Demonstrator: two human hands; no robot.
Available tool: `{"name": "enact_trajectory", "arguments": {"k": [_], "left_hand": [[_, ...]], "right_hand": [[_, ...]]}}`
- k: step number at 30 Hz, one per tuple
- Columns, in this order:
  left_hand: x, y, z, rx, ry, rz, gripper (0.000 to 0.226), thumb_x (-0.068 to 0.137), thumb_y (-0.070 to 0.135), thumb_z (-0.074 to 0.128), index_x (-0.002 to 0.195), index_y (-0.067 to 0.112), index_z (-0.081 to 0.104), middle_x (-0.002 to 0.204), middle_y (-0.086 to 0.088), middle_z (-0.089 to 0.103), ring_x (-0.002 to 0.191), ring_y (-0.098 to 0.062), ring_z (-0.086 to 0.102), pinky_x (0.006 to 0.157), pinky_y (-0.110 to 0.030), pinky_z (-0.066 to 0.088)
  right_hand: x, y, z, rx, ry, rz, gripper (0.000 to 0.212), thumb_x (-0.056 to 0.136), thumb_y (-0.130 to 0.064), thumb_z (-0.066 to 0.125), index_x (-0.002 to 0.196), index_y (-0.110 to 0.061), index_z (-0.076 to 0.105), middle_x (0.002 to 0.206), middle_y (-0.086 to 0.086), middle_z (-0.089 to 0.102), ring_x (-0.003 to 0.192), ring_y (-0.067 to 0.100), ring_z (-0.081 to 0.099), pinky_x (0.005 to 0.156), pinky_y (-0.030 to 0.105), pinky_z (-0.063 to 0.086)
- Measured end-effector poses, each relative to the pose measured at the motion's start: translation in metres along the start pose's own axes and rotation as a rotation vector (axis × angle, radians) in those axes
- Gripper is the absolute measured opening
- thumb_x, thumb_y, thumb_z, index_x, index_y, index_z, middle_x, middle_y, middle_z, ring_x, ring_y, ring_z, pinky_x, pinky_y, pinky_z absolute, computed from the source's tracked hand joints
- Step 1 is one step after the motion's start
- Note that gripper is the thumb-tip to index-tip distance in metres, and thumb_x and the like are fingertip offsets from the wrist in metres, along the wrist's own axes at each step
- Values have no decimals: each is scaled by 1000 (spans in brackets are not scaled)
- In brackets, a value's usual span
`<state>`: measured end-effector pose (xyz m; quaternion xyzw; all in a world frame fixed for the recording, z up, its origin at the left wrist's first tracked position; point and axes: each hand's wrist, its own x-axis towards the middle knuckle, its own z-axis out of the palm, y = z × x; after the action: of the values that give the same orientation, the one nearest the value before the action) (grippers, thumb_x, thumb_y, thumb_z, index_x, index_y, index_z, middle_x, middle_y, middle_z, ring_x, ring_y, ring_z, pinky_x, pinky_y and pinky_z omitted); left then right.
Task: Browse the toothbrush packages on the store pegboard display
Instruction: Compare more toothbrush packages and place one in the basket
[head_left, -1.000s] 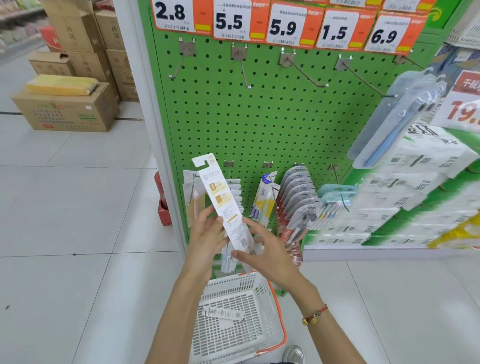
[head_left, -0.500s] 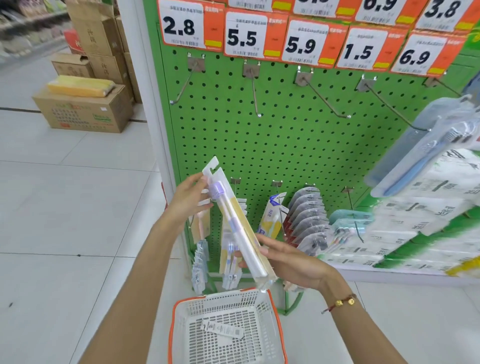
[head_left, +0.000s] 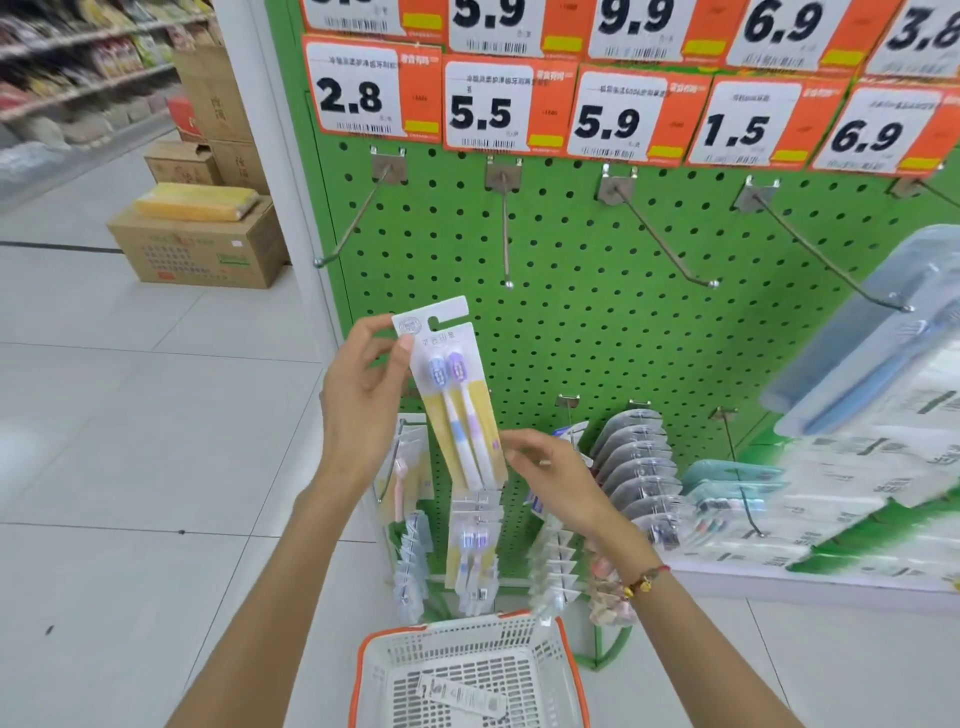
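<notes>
Left hand (head_left: 358, 400) pinches the toothbrush pack (head_left: 457, 400) by its top; right hand (head_left: 558, 478), fingers loosely apart, should steady its lower edge before rehanging.

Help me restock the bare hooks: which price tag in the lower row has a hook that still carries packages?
The 6.9 tag: a clear blue toothbrush pack hangs near its hook. The hooks under 2.8, 5.5, 5.9 and 1.5 are bare.

left hand (head_left: 358, 400) pinching, right hand (head_left: 558, 480) loosely curled
</notes>
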<state>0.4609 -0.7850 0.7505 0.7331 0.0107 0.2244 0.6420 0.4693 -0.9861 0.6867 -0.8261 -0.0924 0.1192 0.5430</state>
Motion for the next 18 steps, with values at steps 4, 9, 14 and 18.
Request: {"name": "enact_trajectory", "arguments": {"k": [4,9,14,18], "left_hand": [[-9,2,11,109,132,66,9,97,36,54,102,44,55,103,9,67,95,-10,67,88,-33,54],[-12,7,19,135,252,135,21,98,32,54,95,52,53,95,31,62,92,0,65,78,-17,48],[-12,-4,23,266,253,197,13,99,31,50,102,43,51,87,37,58,85,-5,64,67,-8,40],[-10,-30,24,354,180,179,10,99,35,47,104,40,53,89,44,55,88,-3,63,68,-14,42]], "right_hand": [[14,7,5,-212,110,2,38,99,-6,48,132,-22,56,130,1,55,119,16,51,104,31,43],[24,12,11,-421,46,7,50,99,-10,49,147,-19,38,148,6,41,86,6,58,91,32,46],[35,21,23,-582,-73,99,56,101,-18,45,153,-20,24,155,7,31,139,27,35,110,43,37],[40,24,27,-603,-74,123,54,101,-19,46,152,-22,28,155,5,32,130,29,47,102,45,45]]}}
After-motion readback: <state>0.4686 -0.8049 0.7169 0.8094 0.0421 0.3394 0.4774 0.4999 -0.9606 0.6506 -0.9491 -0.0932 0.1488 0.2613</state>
